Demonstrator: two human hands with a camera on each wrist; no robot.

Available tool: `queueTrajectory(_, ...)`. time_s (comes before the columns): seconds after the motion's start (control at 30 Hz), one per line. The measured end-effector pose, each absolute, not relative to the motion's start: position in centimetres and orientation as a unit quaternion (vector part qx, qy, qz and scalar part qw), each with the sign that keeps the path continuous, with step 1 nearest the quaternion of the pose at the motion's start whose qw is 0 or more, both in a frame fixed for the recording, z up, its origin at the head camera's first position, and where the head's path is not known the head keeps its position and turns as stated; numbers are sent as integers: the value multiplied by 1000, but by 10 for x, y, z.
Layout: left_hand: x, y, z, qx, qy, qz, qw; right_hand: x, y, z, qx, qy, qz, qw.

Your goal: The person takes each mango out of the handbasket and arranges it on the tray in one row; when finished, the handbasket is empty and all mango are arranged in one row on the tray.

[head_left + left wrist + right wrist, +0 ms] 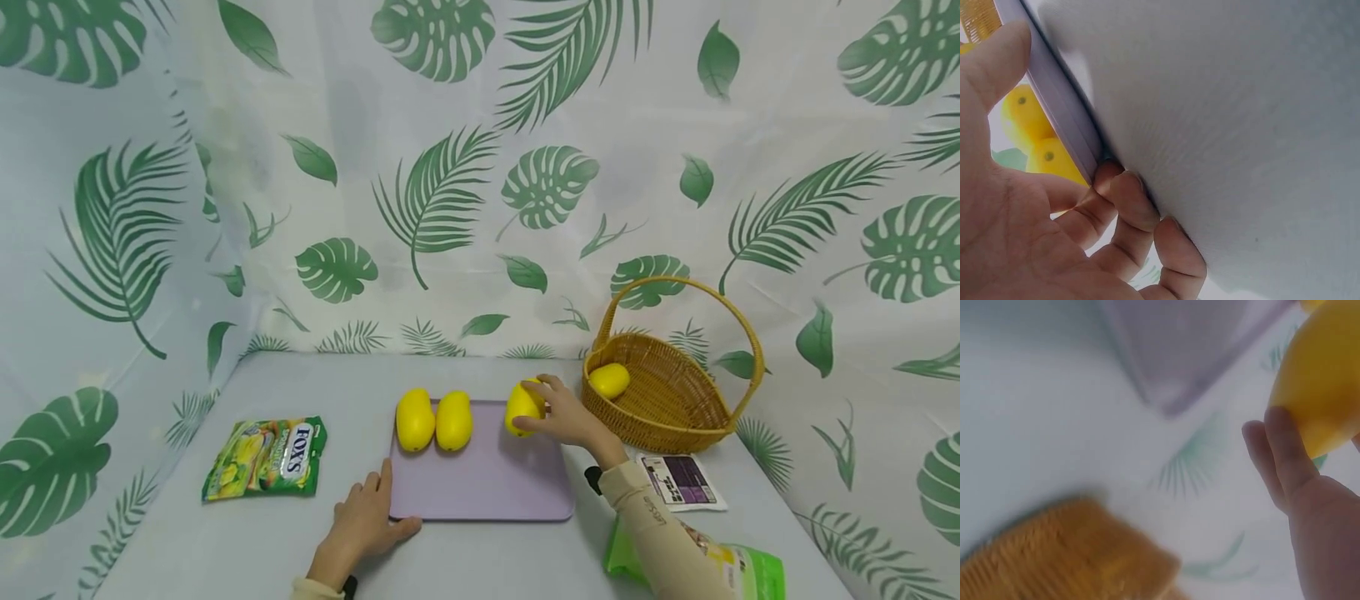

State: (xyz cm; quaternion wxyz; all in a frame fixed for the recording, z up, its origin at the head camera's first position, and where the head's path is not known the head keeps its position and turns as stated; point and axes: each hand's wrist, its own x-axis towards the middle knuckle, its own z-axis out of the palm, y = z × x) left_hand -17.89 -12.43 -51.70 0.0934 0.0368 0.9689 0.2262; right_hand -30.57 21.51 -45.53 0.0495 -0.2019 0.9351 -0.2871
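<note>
My right hand (558,414) grips a yellow mango (522,408), its thumb and fingers on either side of it. That mango (1322,381) is over the right part of a pale purple tray (480,492); whether it touches the tray I cannot tell. Side by side at the tray's back left lie two more mangoes, one outer (415,421) and one inner (454,422). At the tray's front left corner rests my left hand (363,517). Its fingers (1132,197) lie along the left side and its thumb is by the front rim.
Right of the tray stands a wicker basket (652,429) with a tall handle and one mango (610,381) inside. A green FOXS packet (266,458) lies at the left. Near my right forearm are a white and purple packet (682,482) and a green bag (761,575).
</note>
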Motion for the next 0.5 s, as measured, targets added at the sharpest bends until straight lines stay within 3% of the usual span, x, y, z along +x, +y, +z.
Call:
queueTrajectory(0.27,-178,-125,-517,41,969,228,88,-314,187,-476,-203,938,-258,110)
queueTrajectory(0.5,-178,-125,-516,39,969,228,87,-320,176,-480,-202,941,-244,122)
